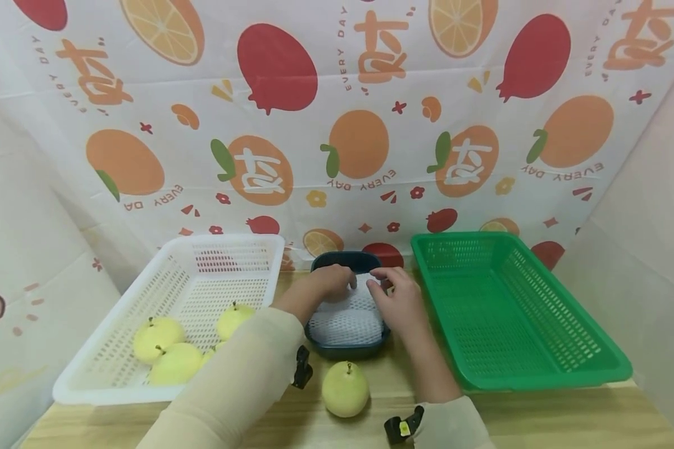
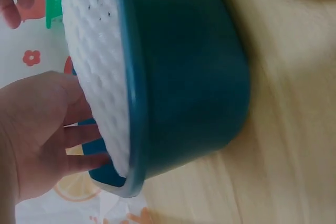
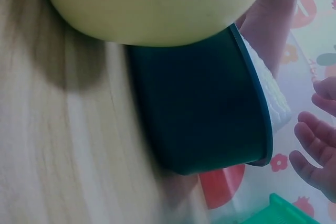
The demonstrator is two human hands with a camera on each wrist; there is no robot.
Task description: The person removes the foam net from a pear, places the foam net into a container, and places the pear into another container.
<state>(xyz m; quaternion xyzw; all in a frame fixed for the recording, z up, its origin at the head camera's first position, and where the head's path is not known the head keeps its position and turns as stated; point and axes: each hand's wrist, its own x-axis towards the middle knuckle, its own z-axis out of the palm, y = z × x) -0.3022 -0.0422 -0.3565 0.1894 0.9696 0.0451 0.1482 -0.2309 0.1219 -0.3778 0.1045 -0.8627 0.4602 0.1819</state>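
Observation:
Between the two baskets is a dark teal container (image 1: 345,351) holding white foam netting (image 1: 345,324). My left hand (image 1: 337,282) is over the container's left side. In the left wrist view, the left fingers (image 2: 86,136) reach in beside the netting (image 2: 100,61) and touch its edge, without a visible pinch. My right hand (image 1: 397,299) hovers over the container's right side. Its fingers (image 3: 315,140) are loosely bent, with nothing between them, apart from the netting in the right wrist view. A round yellow-green pear (image 1: 345,390) sits on the table in front of the container.
A white basket (image 1: 171,255) on the left contains several yellow-green pears (image 1: 158,340). On the right stands a green basket (image 1: 497,312) with nothing visible inside. A fruit-patterned cloth (image 1: 359,212) hangs behind the wooden table (image 1: 393,408).

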